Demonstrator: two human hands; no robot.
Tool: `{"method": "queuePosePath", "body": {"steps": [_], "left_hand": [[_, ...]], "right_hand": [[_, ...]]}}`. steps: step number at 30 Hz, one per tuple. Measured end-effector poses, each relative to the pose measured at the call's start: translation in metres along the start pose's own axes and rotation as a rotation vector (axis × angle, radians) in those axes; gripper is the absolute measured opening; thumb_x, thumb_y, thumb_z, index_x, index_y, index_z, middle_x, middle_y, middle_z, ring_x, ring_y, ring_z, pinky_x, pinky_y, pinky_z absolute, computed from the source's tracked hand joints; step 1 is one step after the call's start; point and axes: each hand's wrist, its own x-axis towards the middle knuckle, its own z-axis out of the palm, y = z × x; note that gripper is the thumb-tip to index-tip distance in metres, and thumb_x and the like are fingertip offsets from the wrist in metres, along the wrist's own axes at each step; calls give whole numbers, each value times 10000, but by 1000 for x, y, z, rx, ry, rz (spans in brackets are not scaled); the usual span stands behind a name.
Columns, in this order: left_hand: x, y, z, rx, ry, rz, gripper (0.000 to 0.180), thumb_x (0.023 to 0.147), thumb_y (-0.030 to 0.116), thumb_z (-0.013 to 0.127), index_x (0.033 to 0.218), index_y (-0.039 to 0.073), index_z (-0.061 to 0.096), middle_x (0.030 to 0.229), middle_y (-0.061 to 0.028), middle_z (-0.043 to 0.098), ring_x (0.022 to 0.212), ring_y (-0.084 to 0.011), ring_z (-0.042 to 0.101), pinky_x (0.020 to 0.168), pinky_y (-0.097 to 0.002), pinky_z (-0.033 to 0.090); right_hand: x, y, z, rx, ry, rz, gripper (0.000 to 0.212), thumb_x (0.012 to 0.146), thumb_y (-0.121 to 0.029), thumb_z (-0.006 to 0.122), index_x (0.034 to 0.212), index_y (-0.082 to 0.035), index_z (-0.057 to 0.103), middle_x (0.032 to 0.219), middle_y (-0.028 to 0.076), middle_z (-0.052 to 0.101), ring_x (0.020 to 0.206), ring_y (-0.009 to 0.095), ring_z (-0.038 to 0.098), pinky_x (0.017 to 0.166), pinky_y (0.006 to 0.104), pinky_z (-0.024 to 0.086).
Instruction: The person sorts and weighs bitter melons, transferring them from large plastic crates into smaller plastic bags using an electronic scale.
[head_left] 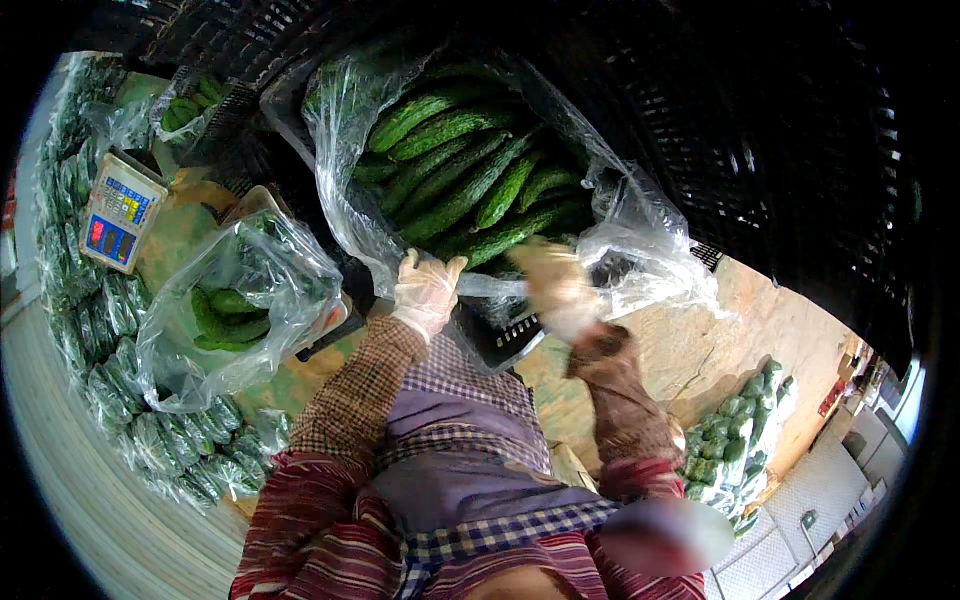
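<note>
A black crate (497,352) lined with a clear plastic bag (345,190) stands in front of me, full of long, dark green, bumpy cucumbers (462,180). My left hand (427,290), in a thin whitish glove, is closed on the bag's near edge at the crate's rim. To its right, my right hand (558,292), gloved too, is smeared by motion over the near edge of the bag, close to the nearest cucumbers. Its fingers cannot be made out. On the right the bag's loose plastic bunches over the crate's side.
A digital scale display (122,212) stands at the left. Nearer is an open clear bag (170,370) with a few cucumbers (230,318). Wrapped green produce (195,440) lines the left; more bagged produce (735,435) lies at lower right. Tall black crates (760,130) rise at the right.
</note>
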Motion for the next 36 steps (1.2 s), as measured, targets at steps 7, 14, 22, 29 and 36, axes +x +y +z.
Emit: {"method": "queuePosePath", "body": {"steps": [7,14,22,29,36], "left_hand": [[-53,-6,9,31,-205,245,134,733,143,558,754,97,682,707,-89,616,694,-247,592,601,-360,470],[-69,0,-7,-303,122,219,161,713,98,544,851,106,627,700,-87,588,678,-267,587,613,-393,466],[-57,7,-36,-388,347,266,243,686,63,569,921,60,630,799,-111,630,734,-293,606,657,-394,488],[-59,12,-41,-380,374,274,255,693,70,580,942,79,633,784,-97,637,724,-285,609,683,-388,484],[-55,17,-86,-450,613,206,508,644,157,679,1138,98,577,1088,-133,542,990,-311,525,844,-415,421]], "right_hand": [[68,-22,-17,1615,-83,91,324,731,-76,536,1055,-64,536,970,74,595,878,238,586,722,374,455],[55,117,7,2224,210,505,564,604,20,718,1136,-52,544,1132,88,574,1012,254,528,887,327,402],[39,122,13,2668,242,943,549,608,-11,772,1114,-46,562,973,48,550,890,164,512,809,269,417],[33,120,7,2676,312,1008,534,648,-48,773,1127,-1,540,977,47,538,905,150,508,824,262,410],[40,141,-1,2500,283,917,511,627,-70,772,1093,-13,570,1037,82,574,923,195,526,834,288,411]]}}
